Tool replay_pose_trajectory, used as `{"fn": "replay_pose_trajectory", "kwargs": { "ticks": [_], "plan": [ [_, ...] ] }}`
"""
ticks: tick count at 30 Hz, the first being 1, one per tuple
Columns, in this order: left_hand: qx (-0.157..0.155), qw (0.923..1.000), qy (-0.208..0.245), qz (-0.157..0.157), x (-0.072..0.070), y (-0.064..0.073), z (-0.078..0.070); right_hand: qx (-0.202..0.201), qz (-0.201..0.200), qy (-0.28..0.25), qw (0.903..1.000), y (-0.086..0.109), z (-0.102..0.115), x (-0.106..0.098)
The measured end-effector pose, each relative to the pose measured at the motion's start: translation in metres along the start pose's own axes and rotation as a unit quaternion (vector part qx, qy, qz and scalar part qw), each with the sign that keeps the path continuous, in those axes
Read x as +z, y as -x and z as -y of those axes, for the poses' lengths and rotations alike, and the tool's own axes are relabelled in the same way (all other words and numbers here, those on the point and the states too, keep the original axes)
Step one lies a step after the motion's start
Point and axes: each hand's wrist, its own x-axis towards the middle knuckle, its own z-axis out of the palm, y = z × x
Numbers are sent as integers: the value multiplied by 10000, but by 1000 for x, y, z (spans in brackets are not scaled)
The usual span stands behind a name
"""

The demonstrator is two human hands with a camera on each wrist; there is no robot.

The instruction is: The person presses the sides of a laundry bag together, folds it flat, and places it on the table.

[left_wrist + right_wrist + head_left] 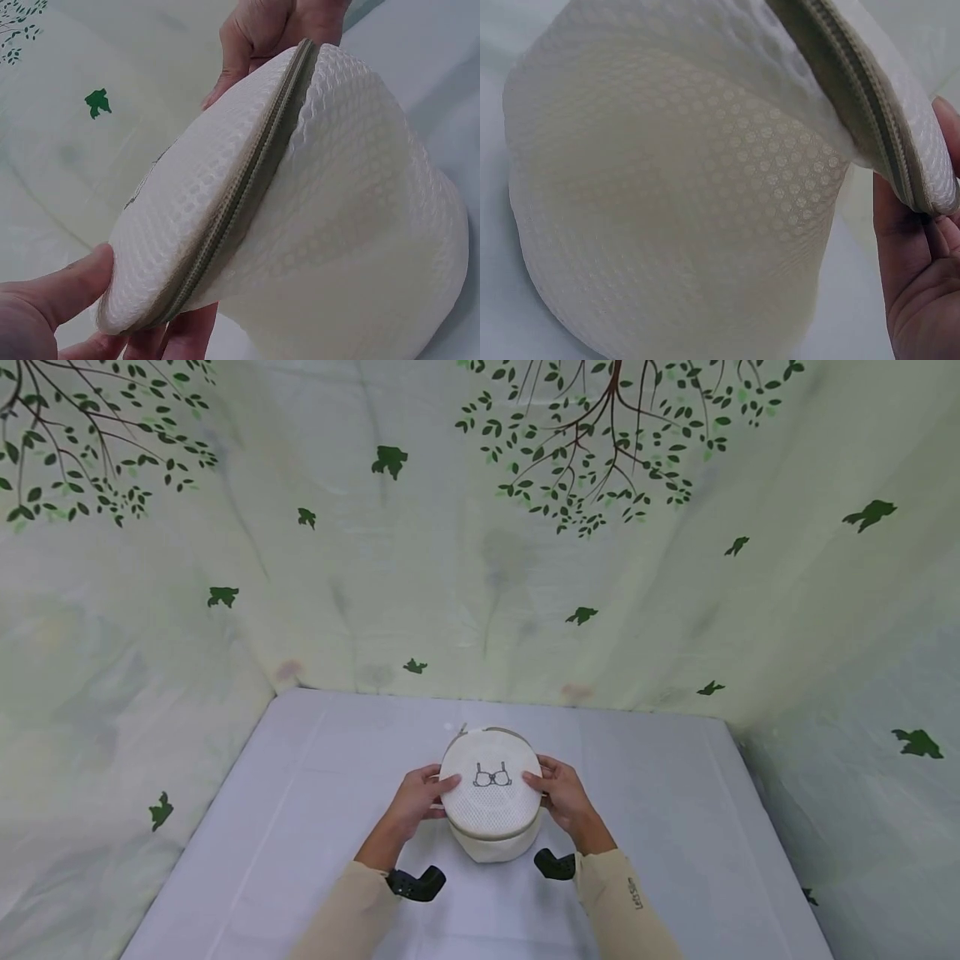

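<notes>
A white mesh bra wash bag (pixel 491 814) is held between both hands over the table, its round lid tilted toward the head camera. A bra drawing marks the lid, and a beige zipper (pixel 247 187) runs round the lid's edge. My left hand (pixel 417 797) grips the left rim, thumb on the lid and fingers behind it. On the opposite rim my right hand (pixel 564 793) pinches in the same way, its fingers (pixel 904 240) under the zipper edge. The bag's soft mesh side (pixel 667 187) hangs below the lid, rumpled.
A white-covered table (pixel 300 827) lies under the hands. Behind and beside it hang pale curtains (pixel 450 568) printed with branches and green leaves. Each wrist carries a black camera mount (pixel 417 883), over beige sleeves (pixel 630 902).
</notes>
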Motion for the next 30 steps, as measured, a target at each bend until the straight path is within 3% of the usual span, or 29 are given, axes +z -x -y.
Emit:
{"fn": "replay_pose_trajectory", "kwargs": {
  "ticks": [7,18,25,30],
  "plan": [
    [81,9999,31,-147,4,0,-2,49,93,48,9999,0,-1,-2],
    [26,9998,57,-177,5,0,0,212,131,575,9980,-4,0,-3],
    [43,9998,-66,-180,7,1,-1,156,171,408,9989,3,5,-2],
    [113,9994,-122,-309,9,2,-1,212,14,281,9994,-4,-4,-3]
  ]
}}
